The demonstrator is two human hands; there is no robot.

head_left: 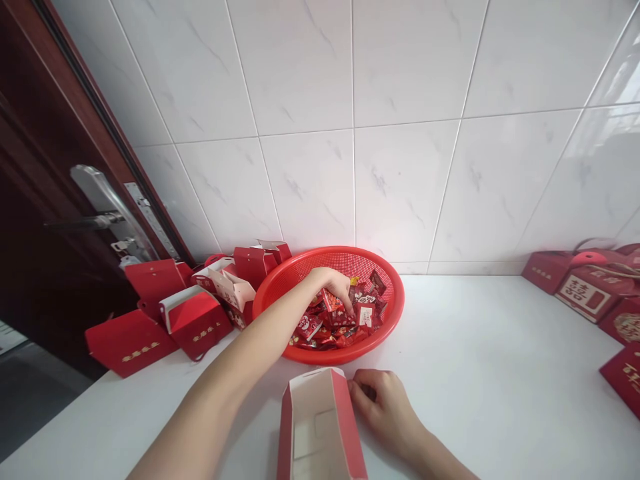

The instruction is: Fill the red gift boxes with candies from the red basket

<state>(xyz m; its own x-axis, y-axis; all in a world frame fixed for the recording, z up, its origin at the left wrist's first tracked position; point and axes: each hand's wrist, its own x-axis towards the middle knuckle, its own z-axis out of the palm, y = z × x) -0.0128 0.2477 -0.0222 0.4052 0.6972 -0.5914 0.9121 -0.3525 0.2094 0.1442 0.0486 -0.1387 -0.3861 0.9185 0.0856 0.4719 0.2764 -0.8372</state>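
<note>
Candies in small shiny packs, mostly red, all mixed up inside a round red basket with lots of tiny holes. Down on top of them, the left hand, with fingers bent and close together. Cannot tell about a candy in its grip.

Just on the near side of the basket, an open box, red outside and white inside, with pale flaps showing at the bottom. Right up by its right side, the right hand, low on the white table, with fingers curled in. Cannot tell about a pinch on the box.

Left of the basket, a bunch of red boxes, close together, some with open tops and some with gold writing. Far over on the right, more boxes, dark red, one with a big sign on a pale patch.

Behind the table, a wall of shiny white tiles with gray marks. At the far left, a dark brown door with a silver handle.
</note>
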